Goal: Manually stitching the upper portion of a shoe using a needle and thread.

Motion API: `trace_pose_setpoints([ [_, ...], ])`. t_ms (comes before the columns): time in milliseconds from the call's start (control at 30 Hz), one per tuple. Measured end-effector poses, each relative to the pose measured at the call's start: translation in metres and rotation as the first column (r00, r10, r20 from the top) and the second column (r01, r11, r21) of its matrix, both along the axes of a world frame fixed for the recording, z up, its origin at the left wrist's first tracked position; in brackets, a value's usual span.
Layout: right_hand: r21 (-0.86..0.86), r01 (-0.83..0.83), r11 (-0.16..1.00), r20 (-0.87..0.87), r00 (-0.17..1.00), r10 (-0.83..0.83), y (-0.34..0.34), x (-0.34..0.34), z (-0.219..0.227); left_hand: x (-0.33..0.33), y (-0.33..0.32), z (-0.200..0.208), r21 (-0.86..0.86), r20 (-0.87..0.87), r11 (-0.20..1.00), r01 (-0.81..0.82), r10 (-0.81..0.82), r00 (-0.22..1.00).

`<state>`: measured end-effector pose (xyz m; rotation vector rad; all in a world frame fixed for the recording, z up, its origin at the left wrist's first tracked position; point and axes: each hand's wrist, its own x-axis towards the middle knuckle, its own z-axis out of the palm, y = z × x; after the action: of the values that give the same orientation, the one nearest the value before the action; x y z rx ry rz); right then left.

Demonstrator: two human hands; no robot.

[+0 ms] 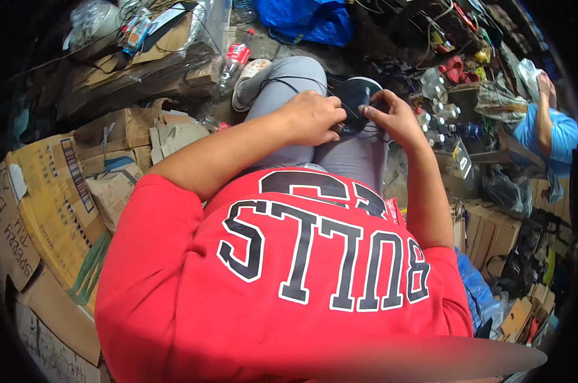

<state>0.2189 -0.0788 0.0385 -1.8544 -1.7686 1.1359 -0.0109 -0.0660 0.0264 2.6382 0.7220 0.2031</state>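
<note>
I sit with both hands over my knees, in grey trousers. A dark object with a pale rounded rim lies at my right knee; its kind is hard to make out. My left hand is closed, fingers curled around a small dark piece at the object's near left edge. Thin black cable loops over my left knee and runs toward that hand. On the other side of the dark object, my right hand has its thumb and fingers pinched near a thin dark strand. What it grips is too small to name.
Cardboard boxes crowd the left side. A red-labelled plastic bottle lies beyond my left foot. A blue plastic bag sits ahead. Several bottles stand to the right, where a person in a blue shirt is nearby.
</note>
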Motion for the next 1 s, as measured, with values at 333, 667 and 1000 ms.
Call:
trace_pose_setpoints([
  [333, -0.044, 0.104, 0.994, -0.348, 0.931, -0.112, 0.005, 0.002, -0.02, -0.017, -0.015, -0.003, 0.18, 0.37, 0.972, -0.148, 0.073, 0.926],
  [667, -0.038, 0.135, 0.99, -0.388, 0.911, -0.139, -0.005, -0.005, -0.006, -0.217, 0.067, 0.013, 0.25, 0.718, 0.366, -0.896, 0.551, 0.426],
  [1000, -0.027, 0.139, 0.99, -0.347, 0.927, -0.14, -0.001, -0.009, -0.005, -0.315, 0.104, 0.006, 0.249, 0.561, -0.029, -0.968, 0.819, 0.12],
])
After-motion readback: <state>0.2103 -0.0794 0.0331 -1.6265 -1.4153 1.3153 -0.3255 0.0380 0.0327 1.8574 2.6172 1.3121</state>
